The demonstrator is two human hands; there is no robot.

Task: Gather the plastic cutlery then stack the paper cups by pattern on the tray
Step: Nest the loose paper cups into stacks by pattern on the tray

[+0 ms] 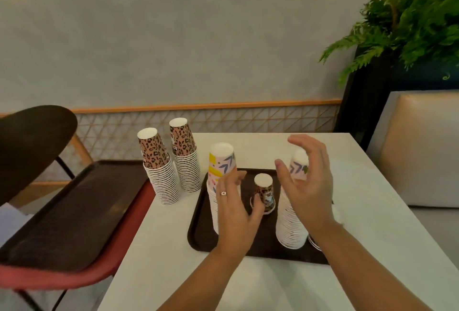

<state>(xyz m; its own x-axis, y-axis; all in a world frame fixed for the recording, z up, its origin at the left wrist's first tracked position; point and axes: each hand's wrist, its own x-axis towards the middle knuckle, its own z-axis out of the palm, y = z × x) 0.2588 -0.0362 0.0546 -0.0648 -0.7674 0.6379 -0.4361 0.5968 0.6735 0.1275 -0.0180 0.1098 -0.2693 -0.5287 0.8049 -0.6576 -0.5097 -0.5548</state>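
White table [347, 223] against a pale wall, fern [407, 24] in the right corner, beige bench seat [422, 151] alongside.

Fingers first: left hand [234, 207] is spreading its fingers loosely, tips just beside the tall floral stack [221, 161] at the tray's left edge, thumb reaching toward the small leopard cups [265, 192] in the middle. Can't tell if the thumb is actually touching. It's gripping nothing. Right hand [309, 181] is hovering wide open, fingers splayed and lightly curved in front of the second floral stack [294, 213], holding nothing either. Looks like both hands are bracketing the tray contents, probably to steady a tall stack or take the short leopard pile.

Outward: dark tray [198, 233] is carrying two floral stacks, upside down, with the leopard cups inverted between them. Some rims are peeking out behind the right stack, too hidden to identify. Two leopard stacks [173, 161] are standing off the tray, on the table's far-left corner, just beside each other. My read: they're parked there until moved, so the middle pile likely gets merged with them to finish the pattern sort.

Further left, a second tray [74, 206] is sitting on a red chair [74, 276]. No cutlery showing anywhere, so I can't confirm that step from here.

Risk: tall stacks, narrow tops, easy to tip.
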